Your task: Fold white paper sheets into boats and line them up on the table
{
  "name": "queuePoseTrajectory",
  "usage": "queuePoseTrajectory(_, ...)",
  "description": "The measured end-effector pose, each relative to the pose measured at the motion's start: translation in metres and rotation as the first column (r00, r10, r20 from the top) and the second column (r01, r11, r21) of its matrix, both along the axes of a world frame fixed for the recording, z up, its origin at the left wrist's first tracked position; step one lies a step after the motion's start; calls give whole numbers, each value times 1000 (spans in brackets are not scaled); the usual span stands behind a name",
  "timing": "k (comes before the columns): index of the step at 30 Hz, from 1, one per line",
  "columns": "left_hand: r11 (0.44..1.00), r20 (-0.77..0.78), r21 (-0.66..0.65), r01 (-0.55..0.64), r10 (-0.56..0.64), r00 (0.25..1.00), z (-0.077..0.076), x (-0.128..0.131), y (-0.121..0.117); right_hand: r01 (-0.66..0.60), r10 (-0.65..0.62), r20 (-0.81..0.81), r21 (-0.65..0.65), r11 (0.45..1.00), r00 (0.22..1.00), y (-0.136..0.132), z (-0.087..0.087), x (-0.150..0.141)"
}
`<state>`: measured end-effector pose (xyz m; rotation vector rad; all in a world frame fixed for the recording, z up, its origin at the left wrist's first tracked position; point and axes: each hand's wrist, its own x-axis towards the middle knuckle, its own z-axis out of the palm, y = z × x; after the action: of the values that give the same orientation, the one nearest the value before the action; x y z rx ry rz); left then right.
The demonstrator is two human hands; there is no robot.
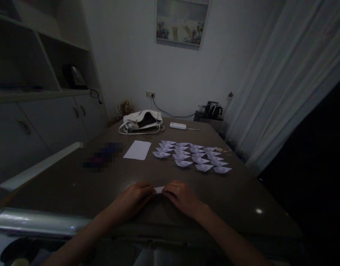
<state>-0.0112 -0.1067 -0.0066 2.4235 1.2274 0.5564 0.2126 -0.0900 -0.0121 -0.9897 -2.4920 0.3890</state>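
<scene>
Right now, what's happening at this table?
A person has a small piece of white paper between the left hand and the right hand, down at the near side of the table. Farther back, folded paper boats stand in rows, with white sheets lying to their left. Behind those are a white handbag and a small white device.

Room dim. Pale wall [125, 55], framed picture [182, 22] at top centre. White shelving [47, 40], upper left; sheer curtain [283, 74], upper right. Brown desk [103, 184] across centre, small glare spot lower right.
</scene>
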Motion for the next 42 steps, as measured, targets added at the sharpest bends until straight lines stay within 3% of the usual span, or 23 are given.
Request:
queuePoseTrajectory(6, 978, 155, -136, -156, 176, 972, 4, 4, 6, 144, -180, -208, -175, 974, 961, 10, -2, -8)
queuePoseTrajectory(11, 981, 177, -114, -157, 176, 968, 2, 3, 9, 130, -191, -310, -208, 969, 931, 17, -7, -10)
queuePoseTrajectory(29, 978, 115, -150, -145, 163, 980, 8, 3, 12, 163, -262, -290, -325, 932, 920, 19, -2, -10)
queuePoseTrajectory(42, 990, 40, -71, -121, 124, 991, 4, 4, 11, 142, -209, -252, -259, 955, 945, 20, -2, -9)
